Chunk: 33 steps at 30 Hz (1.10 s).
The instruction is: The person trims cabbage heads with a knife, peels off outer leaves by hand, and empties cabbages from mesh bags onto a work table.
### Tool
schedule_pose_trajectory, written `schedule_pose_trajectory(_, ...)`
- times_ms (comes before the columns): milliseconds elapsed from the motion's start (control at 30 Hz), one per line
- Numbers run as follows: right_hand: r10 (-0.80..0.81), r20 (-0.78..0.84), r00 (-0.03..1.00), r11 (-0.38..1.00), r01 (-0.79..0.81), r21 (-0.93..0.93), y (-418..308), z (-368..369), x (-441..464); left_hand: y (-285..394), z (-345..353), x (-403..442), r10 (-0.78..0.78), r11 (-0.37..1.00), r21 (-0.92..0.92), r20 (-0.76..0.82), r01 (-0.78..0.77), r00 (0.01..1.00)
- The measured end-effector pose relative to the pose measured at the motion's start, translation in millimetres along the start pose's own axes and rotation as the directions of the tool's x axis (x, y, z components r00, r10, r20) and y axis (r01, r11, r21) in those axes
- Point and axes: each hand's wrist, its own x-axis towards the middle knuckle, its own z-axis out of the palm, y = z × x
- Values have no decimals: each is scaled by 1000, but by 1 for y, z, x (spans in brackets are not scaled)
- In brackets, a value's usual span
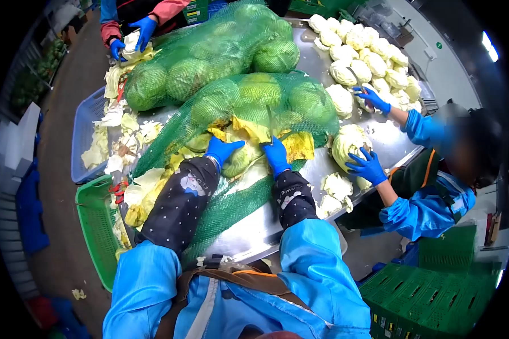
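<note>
In front of me a cabbage (240, 159) with yellowed outer leaves (250, 127) lies on the metal table between my hands. My left hand (223, 150), in a blue glove, grips its left side, thumb over the top. My right hand (276, 156), also gloved, is closed at its right side around what looks like a knife (271, 121), blade pointing up and away; the handle is hidden. Just beyond, green cabbages (259, 90) sit in a green mesh bag (212, 104), whose loose netting (232, 217) trails under my forearms.
A co-worker's gloved hands (367, 166) handle a cabbage and a knife at right. Trimmed white cabbages (373, 53) are piled at the back right. Another person's hands (144, 31) hold a cabbage at far left. A blue crate (85, 135) and green crate (93, 226) edge the left side.
</note>
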Motion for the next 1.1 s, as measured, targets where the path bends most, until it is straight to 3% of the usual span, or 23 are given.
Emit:
schedule_pose_trajectory(100, 111, 74, 991, 897, -132, 421, -2, -4, -18, -49, -5, -5, 61, 973, -227, 85, -40, 995)
schedule_pose_trajectory(133, 69, 171, 983, 743, -165, 648, -23, -14, -38, 9, -12, -59, 64, 915, -402, 52, -38, 997)
schedule_pose_trajectory(167, 30, 168, 985, 611, -151, 777, -37, -17, -56, 15, -27, -84, 60, 942, -335, 106, -21, 993)
schedule_pose_trajectory(200, -5, 259, 966, 611, -202, 765, -25, -18, -66, 16, -42, -104, 48, 964, -267, 158, -4, 986)
schedule_pose_trajectory(267, -115, 331, 936, 274, -291, 917, -58, -15, -102, 29, -62, -143, 226, 973, 64, -50, -222, 973)
schedule_pose_trajectory(300, -102, 298, 949, 223, -270, 937, -65, -6, -119, 29, -75, -152, 458, 876, 256, -181, -408, 870)
schedule_pose_trajectory(333, -88, 265, 960, 169, -248, 954, -71, 5, -134, 32, -83, -160, 322, 943, -9, -238, -334, 916)
schedule_pose_trajectory(367, -125, 243, 962, 284, -200, 938, -73, 19, -138, 32, -98, -169, 246, 959, -101, -159, -264, 956)
schedule_pose_trajectory(400, -172, 255, 952, 310, -193, 931, -75, 26, -145, 33, -116, -181, 175, 964, -188, -74, -186, 982)
schedule_pose_trajectory(467, -260, 275, 925, 361, -171, 917, -90, 31, -160, 41, -145, -221, 96, 984, -147, -43, -101, 994)
schedule_pose_trajectory(500, -264, 336, 904, 402, -213, 891, -99, 31, -171, 32, -155, -239, 278, 960, -11, -106, -281, 955)
schedule_pose_trajectory(533, -245, 350, 904, 446, -215, 869, -113, 35, -182, 25, -167, -258, 364, 925, 170, -144, -339, 920)
schedule_pose_trajectory(600, -233, 321, 918, 544, -151, 826, -141, 52, -202, 1, -174, -281, 622, 759, 397, -208, -516, 755)
schedule_pose_trajectory(633, -250, 333, 909, 664, -89, 742, -146, 60, -212, -16, -175, -287, 620, 749, 431, -188, -503, 762)
schedule_pose_trajectory(700, -95, 564, 820, 671, -366, 645, -136, 87, -229, -55, -175, -303, 495, 750, 515, -21, -415, 869)
schedule_pose_trajectory(733, -112, 561, 821, 712, -327, 621, -124, 103, -238, -60, -170, -310, 380, 772, 530, 58, -351, 923)
schedule_pose_trajectory(767, -180, 429, 885, 755, -155, 637, -127, 107, -248, -64, -172, -314, 417, 609, 648, 229, -457, 880)
schedule_pose_trajectory(800, -140, 429, 892, 776, -171, 608, -104, 109, -251, -64, -171, -316, 409, 669, 622, 150, -408, 900)
schedule_pose_trajectory(867, -91, 253, 963, 803, -80, 591, -77, 105, -254, -61, -167, -313, 375, 780, 542, -4, -313, 927)
schedule_pose_trajectory(967, -63, -3, 998, 935, 61, 349, -79, 70, -267, -70, -170, -306, 355, 743, 617, -35, -259, 934)
schedule_pose_trajectory(1000, 58, 115, 992, 922, -97, 375, -103, 61, -275, -72, -172, -304, 342, 734, 635, -41, -240, 939)
schedule_pose_trajectory(1067, -378, 86, 922, 913, 355, 203, -135, 78, -281, -72, -172, -297, 325, 712, 661, -11, -237, 946)
schedule_pose_trajectory(1100, -408, 135, 903, 912, 396, 105, -152, 89, -281, -71, -166, -295, 343, 681, 693, -16, -237, 939)
